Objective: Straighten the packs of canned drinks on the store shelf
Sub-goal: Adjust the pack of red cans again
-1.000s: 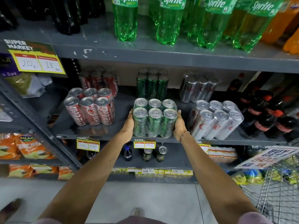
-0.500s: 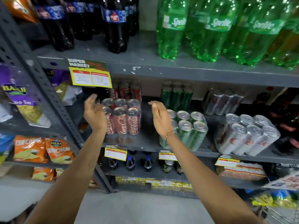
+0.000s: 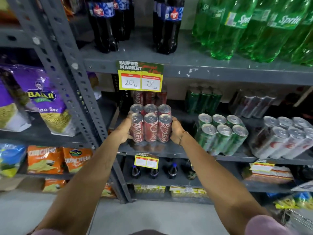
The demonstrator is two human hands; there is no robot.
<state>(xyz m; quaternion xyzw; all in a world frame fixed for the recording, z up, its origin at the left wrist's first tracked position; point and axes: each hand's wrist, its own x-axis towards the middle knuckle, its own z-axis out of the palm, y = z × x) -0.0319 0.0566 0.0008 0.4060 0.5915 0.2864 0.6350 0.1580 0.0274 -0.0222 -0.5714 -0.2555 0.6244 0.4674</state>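
Note:
A shrink-wrapped pack of red Coca-Cola cans (image 3: 151, 127) stands upright at the front left of the grey middle shelf (image 3: 169, 150). My left hand (image 3: 123, 131) presses its left side and my right hand (image 3: 176, 131) presses its right side, so both grip it. To the right stand a pack of green cans (image 3: 221, 134) and a pack of silver cans (image 3: 286, 137), both tilted. Further packs of red cans (image 3: 149, 97), green cans (image 3: 203, 99) and silver cans (image 3: 250, 104) stand at the back of the shelf.
Dark cola bottles (image 3: 108, 26) and green Sprite bottles (image 3: 254, 29) fill the shelf above, with a price sign (image 3: 140, 76) hanging from its edge. A perforated grey upright (image 3: 71, 82) borders the left. Snack bags (image 3: 47, 106) hang beyond it. Small bottles (image 3: 153, 170) sit on the shelf below.
Both hands left the green pack, swung left through the air with fingers spread, and now clamp the red Coca-Cola pack from both sides. The view has shifted left.

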